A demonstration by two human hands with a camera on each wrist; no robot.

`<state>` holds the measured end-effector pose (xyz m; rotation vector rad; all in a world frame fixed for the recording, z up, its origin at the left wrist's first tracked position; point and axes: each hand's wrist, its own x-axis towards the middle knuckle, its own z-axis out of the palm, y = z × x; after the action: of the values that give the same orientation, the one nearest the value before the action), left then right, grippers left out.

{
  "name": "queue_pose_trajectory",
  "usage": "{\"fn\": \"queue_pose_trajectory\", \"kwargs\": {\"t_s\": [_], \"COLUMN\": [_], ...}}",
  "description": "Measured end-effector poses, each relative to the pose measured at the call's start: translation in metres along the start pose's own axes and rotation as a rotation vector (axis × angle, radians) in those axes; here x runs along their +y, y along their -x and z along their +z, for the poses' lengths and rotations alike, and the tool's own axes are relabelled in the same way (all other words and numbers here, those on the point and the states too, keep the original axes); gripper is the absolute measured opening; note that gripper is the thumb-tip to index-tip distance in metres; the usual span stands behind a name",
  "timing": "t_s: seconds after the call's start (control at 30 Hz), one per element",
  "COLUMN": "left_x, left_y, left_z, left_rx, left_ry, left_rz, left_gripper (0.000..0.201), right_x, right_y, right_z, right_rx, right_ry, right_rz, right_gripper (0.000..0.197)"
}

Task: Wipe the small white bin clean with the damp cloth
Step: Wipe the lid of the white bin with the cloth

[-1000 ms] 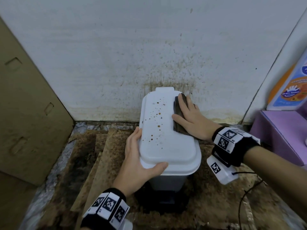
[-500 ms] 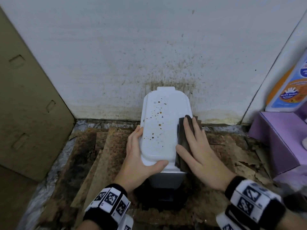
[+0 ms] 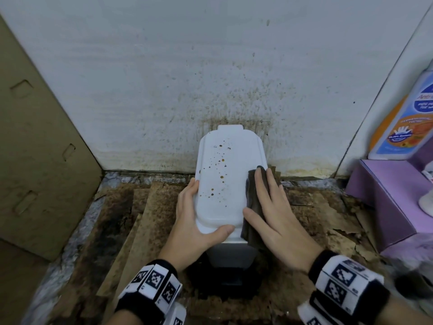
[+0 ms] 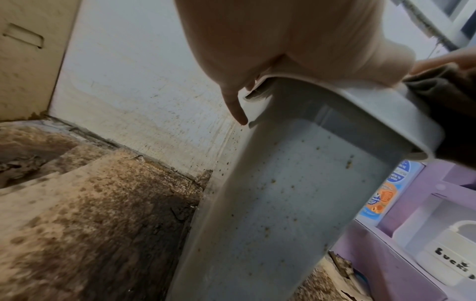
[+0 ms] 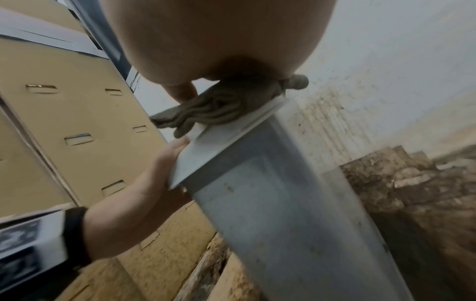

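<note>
The left hand (image 3: 187, 227) grips the bin (image 3: 225, 181) lid's near left corner. The right hand (image 3: 278, 219) lies flat, fingers straight, pressing the cloth (image 3: 251, 202) on the lid's right edge.

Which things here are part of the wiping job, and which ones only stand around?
Part of the job:
- small white bin, lid spotted brown
- dark cloth, on the lid's right edge
- right hand, flat on the cloth
- left hand, holding the lid's near left corner

Only standing around:
- cardboard box
- purple box
- soap bottle
</note>
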<state>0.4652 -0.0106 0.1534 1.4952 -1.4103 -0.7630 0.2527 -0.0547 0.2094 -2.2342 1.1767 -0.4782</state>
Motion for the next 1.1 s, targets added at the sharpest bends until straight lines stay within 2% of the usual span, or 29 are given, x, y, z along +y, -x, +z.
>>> {"fn": "queue_pose_trajectory", "kwargs": {"t_s": [0.23,0.43,0.57,0.83,0.87,0.97,1.1], "left_x": [0.001,0.0,0.001,0.001,0.001,0.0,-0.001], "left_y": [0.001,-0.002,-0.001,0.001,0.001,0.001,0.001], "left_z": [-0.001,0.0,0.0,0.0,0.001,0.002,0.003], "left_rx": [-0.021,-0.018,-0.018,-0.01,-0.006,-0.003,0.007], "left_ry": [0.009,0.011,0.012,0.005,0.003,-0.003,-0.008], "left_rz": [-0.004,0.018,0.016,0.034,0.034,0.034,0.026], "left_gripper": [0.109,0.102,0.101,0.101,0.102,0.104,0.106], "right_x": [0.017,0.021,0.019,0.019,0.024,0.036,0.012], "right_y": [-0.064,-0.112,-0.126,-0.085,-0.082,-0.066,-0.01], "right_z": [-0.028,-0.037,-0.042,-0.035,-0.028,-0.013,-0.024], "right_rx": [-0.198,-0.24,-0.235,-0.266,-0.29,-0.253,-0.29], "right_ry": [0.275,0.288,0.304,0.193,0.159,0.235,0.099], "right_rz": [0.013,0.055,0.071,0.038,0.051,0.045,-0.092], "right_gripper": [0.078,0.084,0.081,0.072,0.074,0.098,0.081]}}
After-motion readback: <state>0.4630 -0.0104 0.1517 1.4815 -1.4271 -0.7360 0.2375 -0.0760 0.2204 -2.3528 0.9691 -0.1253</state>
